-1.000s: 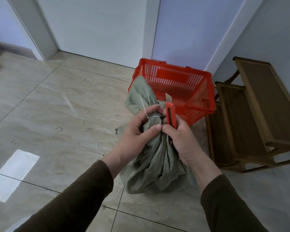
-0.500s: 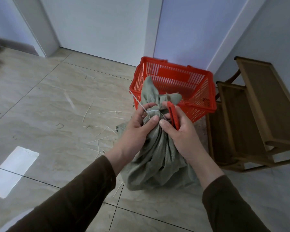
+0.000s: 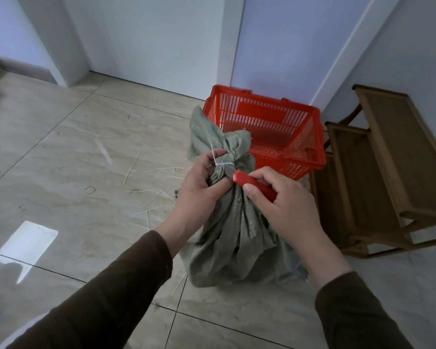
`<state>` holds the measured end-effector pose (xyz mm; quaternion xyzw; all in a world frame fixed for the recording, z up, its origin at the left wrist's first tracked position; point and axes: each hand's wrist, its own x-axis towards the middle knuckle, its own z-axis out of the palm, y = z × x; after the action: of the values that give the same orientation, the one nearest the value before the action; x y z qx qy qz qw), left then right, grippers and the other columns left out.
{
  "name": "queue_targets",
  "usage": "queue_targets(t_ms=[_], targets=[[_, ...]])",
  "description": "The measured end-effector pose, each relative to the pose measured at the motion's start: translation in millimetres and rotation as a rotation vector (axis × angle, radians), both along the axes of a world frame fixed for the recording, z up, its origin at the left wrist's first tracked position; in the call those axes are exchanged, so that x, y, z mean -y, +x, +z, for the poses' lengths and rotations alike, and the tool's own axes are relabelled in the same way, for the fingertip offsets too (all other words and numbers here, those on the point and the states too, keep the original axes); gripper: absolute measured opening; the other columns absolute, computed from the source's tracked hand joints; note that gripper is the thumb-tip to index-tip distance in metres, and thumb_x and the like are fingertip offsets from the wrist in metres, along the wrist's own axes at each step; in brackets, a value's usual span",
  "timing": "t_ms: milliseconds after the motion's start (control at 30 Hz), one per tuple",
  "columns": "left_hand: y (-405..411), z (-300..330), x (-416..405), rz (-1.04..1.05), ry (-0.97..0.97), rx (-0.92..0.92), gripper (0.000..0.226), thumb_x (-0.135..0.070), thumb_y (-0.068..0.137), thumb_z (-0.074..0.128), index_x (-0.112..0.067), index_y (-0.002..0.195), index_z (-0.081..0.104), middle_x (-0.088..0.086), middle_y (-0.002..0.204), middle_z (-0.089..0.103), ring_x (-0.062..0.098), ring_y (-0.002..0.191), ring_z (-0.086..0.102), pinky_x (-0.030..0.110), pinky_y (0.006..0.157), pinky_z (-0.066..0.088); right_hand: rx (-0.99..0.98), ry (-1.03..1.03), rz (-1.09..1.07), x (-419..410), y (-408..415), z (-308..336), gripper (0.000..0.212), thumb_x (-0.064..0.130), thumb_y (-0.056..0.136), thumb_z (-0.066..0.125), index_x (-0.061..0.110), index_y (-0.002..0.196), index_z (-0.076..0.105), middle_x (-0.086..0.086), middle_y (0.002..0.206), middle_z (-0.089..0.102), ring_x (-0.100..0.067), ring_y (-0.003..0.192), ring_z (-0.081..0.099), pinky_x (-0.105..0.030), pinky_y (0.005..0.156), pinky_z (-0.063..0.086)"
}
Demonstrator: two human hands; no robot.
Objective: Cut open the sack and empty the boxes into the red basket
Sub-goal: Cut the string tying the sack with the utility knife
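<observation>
Gripping the grey-green woven sack (image 3: 233, 222) at its neck, the left hand (image 3: 199, 187) sits beside the white tie (image 3: 223, 163); the right hand (image 3: 285, 205) clasps a red utility knife (image 3: 252, 183), its blade seemingly touching the tie from the right

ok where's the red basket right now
In the head view the red basket stands on the floor just behind the tied sack, by the wall, left of the wooden rack.

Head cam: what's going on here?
A person is opening a tied green sack standing on the tiled floor. The left hand grips the sack's bunched neck just below the white tie. The right hand holds a red utility knife, its blade at the tie. The sack is still closed. The red basket stands just behind it; no boxes are visible in it.
</observation>
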<state>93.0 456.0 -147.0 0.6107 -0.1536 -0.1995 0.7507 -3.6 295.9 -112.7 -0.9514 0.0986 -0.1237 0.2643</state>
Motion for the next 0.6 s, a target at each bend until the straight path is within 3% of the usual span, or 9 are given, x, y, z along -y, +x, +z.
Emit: queue_targets(t_ms=[233, 433, 600], targets=[[3.2, -0.8, -0.2, 0.004, -0.001, 0.007, 0.043, 0.001, 0.097, 0.068, -0.024, 0.130, 0.058, -0.004, 0.104, 0.078, 0.013, 0.099, 0.075, 0.030, 0.085, 0.059, -0.005, -0.022, -0.025, 2.1, 2.2, -2.1, 0.018, 0.052, 0.101, 0.056, 0.038, 0.106, 0.065, 0.020, 0.089, 0.067, -0.003, 0.082, 0.062, -0.035, 0.066, 0.052], [3.9, -2.3, 0.2, 0.016, 0.048, 0.060, 0.043, 0.000, 0.096, 0.070, -0.020, 0.132, 0.058, 0.001, 0.109, 0.078, 0.018, 0.104, 0.075, 0.041, 0.095, 0.059, 0.031, -0.047, -0.050, -2.8, 5.1, -7.3, 0.019, 0.054, 0.103, 0.051, 0.038, 0.107, 0.061, 0.027, 0.084, 0.058, -0.002, 0.078, 0.061, -0.038, 0.063, 0.055], [2.6, -1.7, 3.2, 0.037, 0.051, 0.047, 0.037, -0.002, 0.096, 0.071, -0.024, 0.124, 0.060, 0.000, 0.107, 0.079, 0.018, 0.102, 0.076, 0.042, 0.094, 0.060, 0.091, -0.097, -0.106, -5.7, 3.8, -8.0, 0.017, 0.050, 0.103, 0.053, 0.037, 0.110, 0.061, 0.026, 0.086, 0.058, -0.001, 0.077, 0.059, -0.034, 0.059, 0.055]])
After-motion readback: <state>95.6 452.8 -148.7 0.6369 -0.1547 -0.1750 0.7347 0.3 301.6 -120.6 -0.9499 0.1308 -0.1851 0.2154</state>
